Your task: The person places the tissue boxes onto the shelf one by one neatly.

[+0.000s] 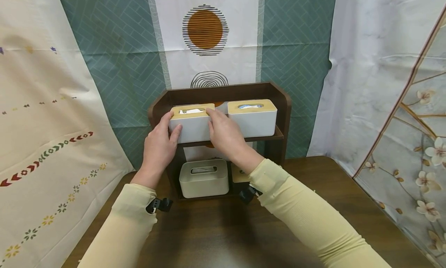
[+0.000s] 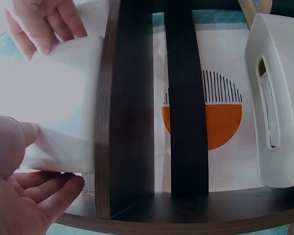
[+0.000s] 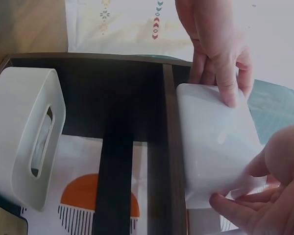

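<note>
My left hand (image 1: 158,146) and right hand (image 1: 224,134) grip an unlabelled white tissue box (image 1: 191,122) on the shelf (image 1: 283,105), fingers curled around its ends.

Staged recording corner, not a lived-in room: patterned cloth backdrops (image 1: 209,39) hang as walls all round, floral sheets (image 1: 411,144) at the right. A brown wooden table (image 1: 313,206) carries a small dark shelf rack (image 1: 282,109) stocked with tissue boxes (image 1: 252,117).

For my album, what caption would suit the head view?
Both hands grip a white tissue box on the dark wooden shelf's upper tier.
</note>
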The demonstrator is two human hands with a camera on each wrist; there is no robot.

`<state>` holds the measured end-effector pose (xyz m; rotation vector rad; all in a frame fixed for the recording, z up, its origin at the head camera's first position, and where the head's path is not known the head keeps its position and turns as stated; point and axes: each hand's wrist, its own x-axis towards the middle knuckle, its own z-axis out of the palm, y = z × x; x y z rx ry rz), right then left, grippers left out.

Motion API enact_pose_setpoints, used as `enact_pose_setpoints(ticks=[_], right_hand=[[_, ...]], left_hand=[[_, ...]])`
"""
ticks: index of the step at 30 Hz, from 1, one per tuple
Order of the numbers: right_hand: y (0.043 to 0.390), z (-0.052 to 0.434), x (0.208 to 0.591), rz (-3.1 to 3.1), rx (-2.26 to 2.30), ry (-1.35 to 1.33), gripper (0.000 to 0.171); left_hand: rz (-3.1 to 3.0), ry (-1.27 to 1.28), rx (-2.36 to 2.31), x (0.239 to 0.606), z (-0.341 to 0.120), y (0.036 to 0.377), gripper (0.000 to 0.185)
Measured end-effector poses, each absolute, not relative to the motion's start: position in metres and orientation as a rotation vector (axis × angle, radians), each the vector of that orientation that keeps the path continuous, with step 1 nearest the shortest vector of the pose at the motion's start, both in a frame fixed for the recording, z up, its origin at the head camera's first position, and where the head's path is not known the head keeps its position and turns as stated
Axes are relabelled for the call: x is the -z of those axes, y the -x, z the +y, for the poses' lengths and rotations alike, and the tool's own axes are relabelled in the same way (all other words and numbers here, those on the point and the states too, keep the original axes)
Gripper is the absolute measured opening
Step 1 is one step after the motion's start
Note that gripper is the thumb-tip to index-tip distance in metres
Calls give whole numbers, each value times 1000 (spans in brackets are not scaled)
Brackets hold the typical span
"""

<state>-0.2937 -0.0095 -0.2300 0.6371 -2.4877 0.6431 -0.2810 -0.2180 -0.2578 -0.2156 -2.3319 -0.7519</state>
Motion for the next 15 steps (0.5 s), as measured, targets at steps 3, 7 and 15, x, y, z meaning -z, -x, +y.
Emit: enact_pose_setpoints(ticks=[3,7,15], right_hand=[[294,-10,231,-2489,-635,-640,46],[293,-9,231,-2493,-634,-638,47],[292,-9,232,-2496,-659,-652,51]], left_hand=[[-2330,221,749,258,-218,281,58],[-2329,230,746,259,-218,281,58],[-2325,235,740,257,-218,280,59]])
